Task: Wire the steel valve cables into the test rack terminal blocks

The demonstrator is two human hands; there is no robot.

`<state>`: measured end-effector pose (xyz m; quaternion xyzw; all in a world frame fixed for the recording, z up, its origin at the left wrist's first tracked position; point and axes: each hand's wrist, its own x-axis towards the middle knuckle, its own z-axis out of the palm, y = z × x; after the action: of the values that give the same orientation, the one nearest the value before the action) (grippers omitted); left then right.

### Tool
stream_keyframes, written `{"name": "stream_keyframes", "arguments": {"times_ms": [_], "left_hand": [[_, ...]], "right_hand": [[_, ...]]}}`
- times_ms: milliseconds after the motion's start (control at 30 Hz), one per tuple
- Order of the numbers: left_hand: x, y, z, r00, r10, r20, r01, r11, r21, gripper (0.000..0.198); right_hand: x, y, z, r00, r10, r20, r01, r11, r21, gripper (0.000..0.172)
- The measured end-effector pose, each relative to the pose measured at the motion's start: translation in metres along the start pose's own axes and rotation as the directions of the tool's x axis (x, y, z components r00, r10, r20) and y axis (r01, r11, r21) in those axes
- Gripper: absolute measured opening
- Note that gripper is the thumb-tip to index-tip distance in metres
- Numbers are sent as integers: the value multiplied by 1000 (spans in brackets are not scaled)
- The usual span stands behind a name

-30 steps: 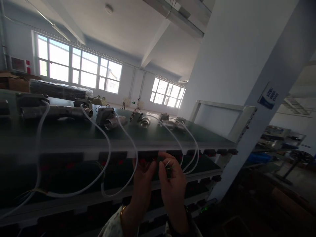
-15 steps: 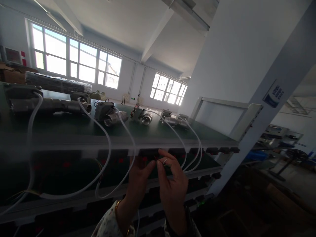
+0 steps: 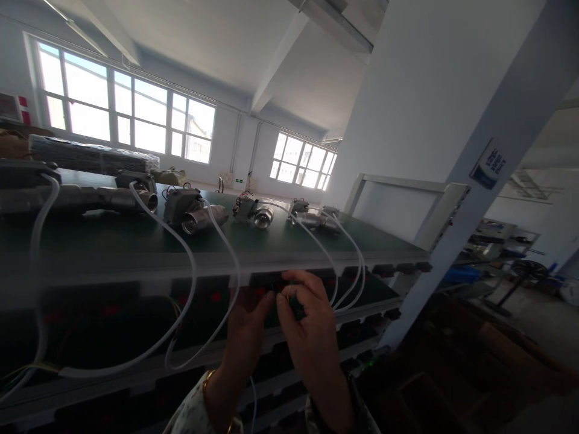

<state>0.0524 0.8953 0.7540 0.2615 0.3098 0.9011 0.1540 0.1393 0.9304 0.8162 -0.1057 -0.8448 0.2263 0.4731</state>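
Note:
Below the shelf's front edge, my right hand (image 3: 310, 319) is closed in a pinch on a thin wire (image 3: 289, 293), its index finger reaching up to a black box (image 3: 260, 279) mounted there. My left hand (image 3: 246, 322) is closed beside it, thumb tip almost against the right fingertips. What the left fingers hold is hidden in shadow. Just left of my hands, a white cable (image 3: 233, 253) hangs in a loop from a metal valve with a grey actuator (image 3: 183, 207) on the green shelf top (image 3: 217, 244).
More metal valves (image 3: 263, 217) with white cables stand along the shelf. A loose cable end with bare coloured wires (image 3: 43, 366) lies at lower left. Further black boxes (image 3: 404, 267) line the edge to the right, near a white upright (image 3: 434, 283). A fan (image 3: 527, 271) stands beyond.
The view has shifted slightly, so shelf and valves sit further left. My hands stay at the same black box, with the right fingers slightly re-angled around the wire.

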Motion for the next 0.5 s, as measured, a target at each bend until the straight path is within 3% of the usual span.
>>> {"name": "stream_keyframes", "arguments": {"times_ms": [367,500], "left_hand": [[-2,6,6,999,-8,-33,7,1000,-31,47],[-2,5,5,1000,7,-28,-7,1000,8,44]], "right_hand": [[3,0,10,984,96,-151,-86,994,68,13],[3,0,13,980,48,-192,-37,997,61,12]]}}
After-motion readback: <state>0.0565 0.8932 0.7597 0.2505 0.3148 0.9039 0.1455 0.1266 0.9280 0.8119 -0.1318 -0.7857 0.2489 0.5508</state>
